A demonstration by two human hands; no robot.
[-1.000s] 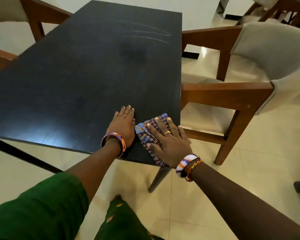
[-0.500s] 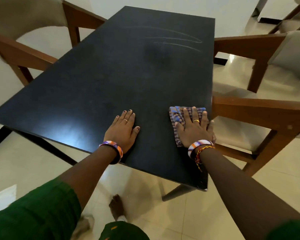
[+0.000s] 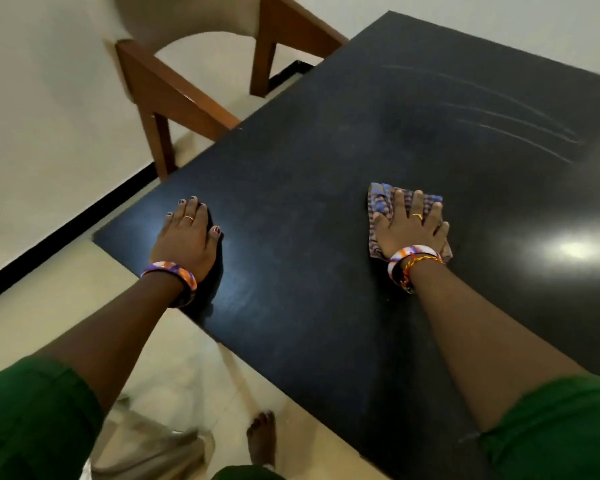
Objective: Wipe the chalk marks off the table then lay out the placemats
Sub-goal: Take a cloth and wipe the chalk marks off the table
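The black table (image 3: pixel 326 202) fills the middle and right of the head view. Pale curved chalk marks (image 3: pixel 506 112) streak its far right part. My right hand (image 3: pixel 409 226) lies flat with spread fingers on a blue and brown checked cloth (image 3: pixel 381 199), pressing it onto the tabletop well short of the marks. My left hand (image 3: pixel 186 233) rests flat on the table near its left corner, fingers straight, holding nothing. No placemats are in view.
A wooden chair with a cream seat (image 3: pixel 187 81) stands at the table's far left side. Cream floor tiles (image 3: pixel 49 133) with a black strip (image 3: pixel 66 230) lie to the left. My bare foot (image 3: pixel 262 441) is on the floor below the table's near edge.
My right hand has slid the cloth away from the table's right edge toward its middle. The view has swung right to left, so the left chair shows and the right chairs are gone.
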